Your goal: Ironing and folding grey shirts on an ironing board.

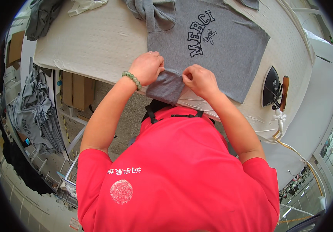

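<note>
In the head view, with the clock centred on the picture, the grey sweatshirt (pixel 232 58) lies towards one o'clock on the pale surface (pixel 97 42), its dark lettering and bow facing up. The left hand (pixel 148 69), at eleven o'clock, has its fingers pinched on a grey flap (pixel 165 89) that hangs over the near edge; a green bead bracelet (pixel 131 79) circles that wrist. The right hand (pixel 201 80), past one o'clock, pinches the flap's other side. An iron (pixel 270 87) with a brown handle sits between two and three o'clock. Grey garments (pixel 39 112) hang at nine o'clock, near a cardboard box (pixel 82 91).
</note>
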A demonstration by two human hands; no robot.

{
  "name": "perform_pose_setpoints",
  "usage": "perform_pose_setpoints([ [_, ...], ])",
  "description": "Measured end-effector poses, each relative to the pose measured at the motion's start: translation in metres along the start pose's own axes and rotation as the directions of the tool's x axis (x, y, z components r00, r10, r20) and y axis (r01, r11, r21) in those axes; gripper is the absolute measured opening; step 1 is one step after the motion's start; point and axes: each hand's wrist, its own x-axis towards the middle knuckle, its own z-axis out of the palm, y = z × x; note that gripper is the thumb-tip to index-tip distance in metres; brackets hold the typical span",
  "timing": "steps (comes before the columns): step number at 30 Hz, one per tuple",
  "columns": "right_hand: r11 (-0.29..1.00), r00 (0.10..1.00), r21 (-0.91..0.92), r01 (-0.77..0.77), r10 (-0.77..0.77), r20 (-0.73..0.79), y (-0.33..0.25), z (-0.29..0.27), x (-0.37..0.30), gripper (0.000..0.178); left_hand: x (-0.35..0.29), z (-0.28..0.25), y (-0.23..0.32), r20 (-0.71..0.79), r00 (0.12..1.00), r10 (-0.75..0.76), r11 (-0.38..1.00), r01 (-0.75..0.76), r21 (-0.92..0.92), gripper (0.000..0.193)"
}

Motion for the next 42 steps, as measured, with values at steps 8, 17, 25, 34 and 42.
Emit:
perform_pose_setpoints([
  [8, 0.999, 0.999, -0.039, -0.011, 0.012, 0.037, -0.007, 0.002, 0.008, 0.014, 0.001, 0.004, 0.000, -0.017, 1.000, -0.020, 0.999, 0.020, 0.038, 0.011],
  [17, 0.980, 0.992, -0.173, 0.096, -0.080, 0.097, -0.019, -0.015, 0.025, 0.014, -0.006, 0.016, 0.014, -0.202, 0.973, -0.112, 0.990, 0.128, 0.065, 0.014],
  [25, 0.763, 0.784, -0.261, 0.591, -0.620, -0.036, -0.031, 0.029, 0.105, 0.049, -0.084, 0.076, 0.057, -0.454, 0.582, -0.674, 0.736, 0.576, -0.355, 0.015],
  [34, 0.709, 0.759, -0.347, 0.614, -0.651, 0.014, -0.029, 0.037, 0.109, 0.058, -0.079, 0.059, 0.039, -0.385, 0.424, -0.820, 0.556, 0.426, -0.714, 0.033],
  [42, 0.710, 0.758, -0.353, 0.609, -0.652, -0.004, -0.027, 0.038, 0.110, 0.054, -0.020, 0.061, 0.029, -0.018, 0.499, -0.866, 0.030, 0.016, -0.999, 0.025],
])
